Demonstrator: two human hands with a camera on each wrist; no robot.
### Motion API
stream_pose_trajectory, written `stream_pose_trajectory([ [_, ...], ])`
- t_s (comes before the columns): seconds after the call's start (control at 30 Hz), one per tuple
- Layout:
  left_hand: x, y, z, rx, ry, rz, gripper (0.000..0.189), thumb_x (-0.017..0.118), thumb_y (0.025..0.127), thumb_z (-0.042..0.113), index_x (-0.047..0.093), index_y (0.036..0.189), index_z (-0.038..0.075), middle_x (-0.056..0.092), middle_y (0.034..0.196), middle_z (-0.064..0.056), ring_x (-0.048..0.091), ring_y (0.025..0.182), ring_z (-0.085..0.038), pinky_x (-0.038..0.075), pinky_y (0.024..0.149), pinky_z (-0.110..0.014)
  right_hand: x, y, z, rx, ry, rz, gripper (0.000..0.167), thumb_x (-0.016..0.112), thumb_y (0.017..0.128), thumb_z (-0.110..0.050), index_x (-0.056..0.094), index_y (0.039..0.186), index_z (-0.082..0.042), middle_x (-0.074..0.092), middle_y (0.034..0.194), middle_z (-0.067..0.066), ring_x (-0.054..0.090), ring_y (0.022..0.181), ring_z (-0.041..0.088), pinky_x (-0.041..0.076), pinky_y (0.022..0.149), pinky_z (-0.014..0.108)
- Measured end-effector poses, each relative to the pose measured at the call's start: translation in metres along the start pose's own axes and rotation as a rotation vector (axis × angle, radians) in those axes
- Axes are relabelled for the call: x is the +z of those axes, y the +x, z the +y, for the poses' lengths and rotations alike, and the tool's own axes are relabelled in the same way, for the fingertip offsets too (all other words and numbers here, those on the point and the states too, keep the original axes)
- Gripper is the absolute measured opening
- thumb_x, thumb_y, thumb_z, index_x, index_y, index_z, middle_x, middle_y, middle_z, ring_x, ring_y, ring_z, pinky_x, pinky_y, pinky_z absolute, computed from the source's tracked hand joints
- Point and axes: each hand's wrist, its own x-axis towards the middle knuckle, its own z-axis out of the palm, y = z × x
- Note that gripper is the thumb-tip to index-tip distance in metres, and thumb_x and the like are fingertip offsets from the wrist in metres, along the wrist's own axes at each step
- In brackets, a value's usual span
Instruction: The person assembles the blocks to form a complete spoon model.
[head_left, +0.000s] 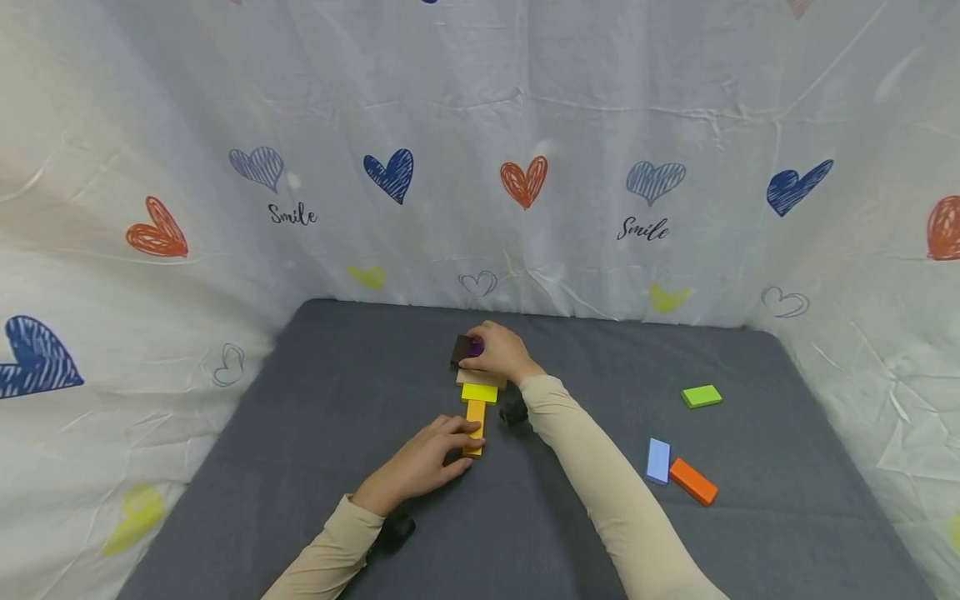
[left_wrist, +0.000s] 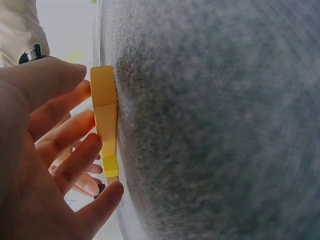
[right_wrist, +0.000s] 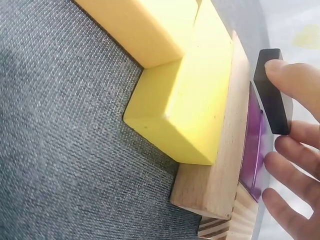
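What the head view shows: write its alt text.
A person's right hand holds a black rectangular block at the far end of a block row; the left hand touches its near, orange-yellow rectangular block. To the right, a lime-green block, a light-blue block and an orange block, all rectangular, lie on dark grey fabric.

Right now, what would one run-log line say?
Left hand: fingers on amber block | Right hand: holding dark block | Farther right: lime block, blue block, orange block
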Motion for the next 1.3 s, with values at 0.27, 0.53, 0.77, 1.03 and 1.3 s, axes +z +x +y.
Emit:
stream_pose_trajectory([
  [0.27, -0.0004, 0.0002, -0.0004, -0.006, 0.001, -0.006, 0.030, 0.067, 0.095, 0.025, 0.070, 0.125, 0.022, 0.056, 0.140, 0.002, 0.051, 0.126, -0.020, 0.048, 0.105, -0.044, -0.0005, 0.0016, -0.0023, -0.008, -0.033, -0.012, 0.058, 0.078, 0.083, -0.045, 0.065, 0.131, -0.016, 0.065, 0.123, 0.004, 0.064, 0.105, 0.021, 0.054, 0.096, 0.040],
  [0.53, 0.0003, -0.0003, -0.0009, -0.001, -0.001, -0.004, 0.030, 0.068, 0.095, 0.025, 0.070, 0.125, 0.022, 0.056, 0.140, 0.003, 0.052, 0.125, -0.020, 0.048, 0.105, -0.044, -0.0002, 0.0034, -0.0044, -0.018, -0.057, -0.018, 0.058, 0.079, 0.082, -0.045, 0.065, 0.130, -0.015, 0.066, 0.119, 0.004, 0.064, 0.102, 0.020, 0.054, 0.095, 0.040],
  [0.77, 0.0007, -0.0004, -0.0004, -0.018, -0.001, -0.017, 0.030, 0.066, 0.096, 0.026, 0.069, 0.126, 0.024, 0.054, 0.142, 0.004, 0.050, 0.127, -0.019, 0.046, 0.107, -0.043, 0.0032, 0.0053, -0.0055, -0.020, -0.092, -0.026, 0.055, 0.079, 0.082, -0.045, 0.067, 0.127, -0.017, 0.066, 0.115, 0.001, 0.062, 0.099, 0.017, 0.055, 0.092, 0.038],
  [1.03, 0.0004, -0.0007, -0.0008, 0.006, 0.006, 0.002, 0.031, 0.067, 0.095, 0.025, 0.069, 0.126, 0.023, 0.055, 0.141, 0.003, 0.052, 0.125, -0.019, 0.048, 0.104, -0.044, 0.0020, 0.0056, -0.0076, -0.028, -0.089, -0.032, 0.052, 0.080, 0.082, -0.043, 0.068, 0.126, -0.016, 0.066, 0.115, 0.002, 0.061, 0.097, 0.017, 0.055, 0.090, 0.037],
  [1.3, 0.0015, -0.0009, -0.0017, 0.013, 0.015, 0.003, 0.031, 0.067, 0.095, 0.024, 0.069, 0.126, 0.023, 0.055, 0.141, 0.003, 0.052, 0.123, -0.019, 0.048, 0.103, -0.043, 0.0000, 0.0073, -0.0084, -0.027, -0.080, -0.069, 0.051, 0.078, 0.083, -0.042, 0.068, 0.126, -0.016, 0.065, 0.120, 0.003, 0.060, 0.102, 0.020, 0.054, 0.093, 0.038],
])
